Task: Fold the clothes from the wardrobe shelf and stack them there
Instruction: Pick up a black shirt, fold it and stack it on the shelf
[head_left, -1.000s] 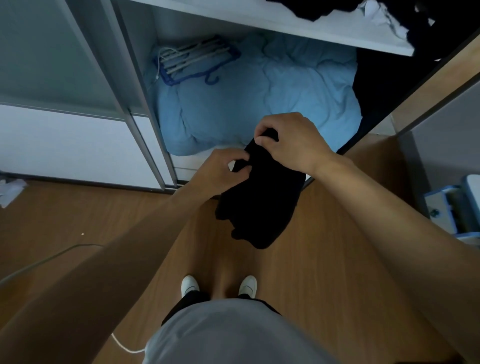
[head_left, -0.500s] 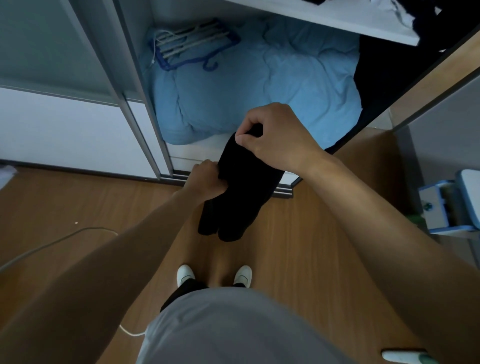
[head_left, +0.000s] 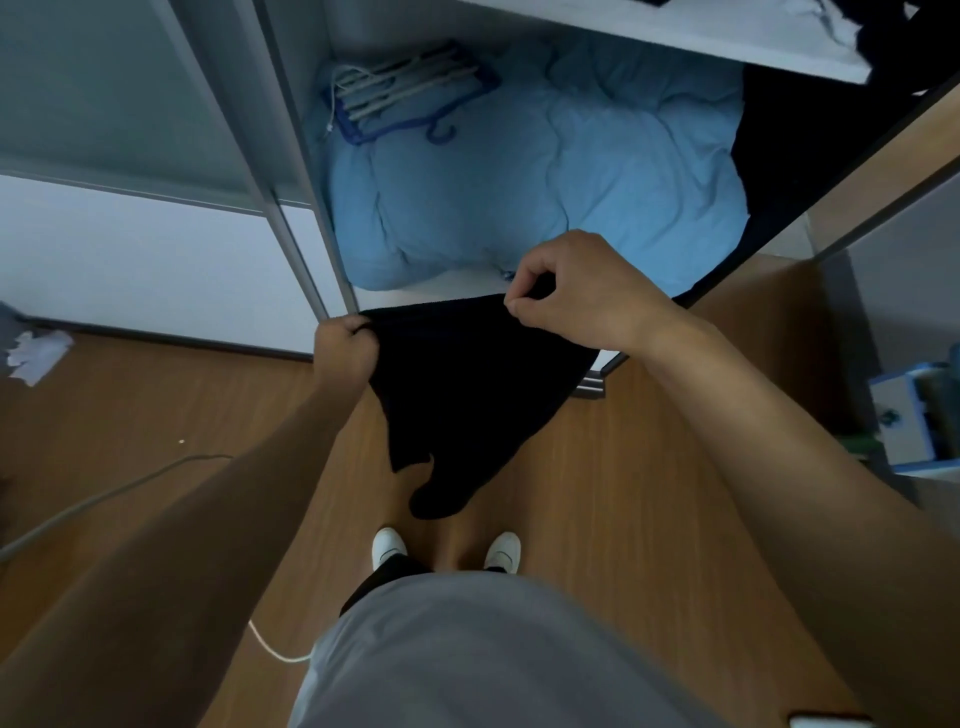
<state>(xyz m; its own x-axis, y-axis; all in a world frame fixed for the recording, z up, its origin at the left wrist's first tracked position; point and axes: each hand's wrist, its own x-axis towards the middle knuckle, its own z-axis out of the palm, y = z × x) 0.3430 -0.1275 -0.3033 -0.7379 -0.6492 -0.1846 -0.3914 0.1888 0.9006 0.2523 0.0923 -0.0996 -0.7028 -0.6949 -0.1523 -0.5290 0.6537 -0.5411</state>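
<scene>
Left grip: the left hand (head_left: 347, 349) is closed on one end of the top edge of a black garment (head_left: 462, 395), fingers curled over the cloth.
Right grip: the right hand (head_left: 582, 291) pinches the other end of that edge between thumb and fingertips, sitting a little higher than the left.
Garment: held stretched between the two hands in front of the person, top edge taut, the rest hanging free and narrowing to a point above the wooden floor (head_left: 597, 519) and the white shoes (head_left: 388, 545).
Place: in the air just before the open wardrobe, not on any shelf.
Wardrobe bottom: a light blue duvet (head_left: 545, 171) fills it, with a bundle of hangers (head_left: 405, 88) lying on its far left part.
Shelf: the white shelf (head_left: 675, 36) runs above the duvet, with dark and white clothes (head_left: 831, 21) on its right end.
Floor, left: a pale cable (head_left: 104, 499) trails across the boards.
</scene>
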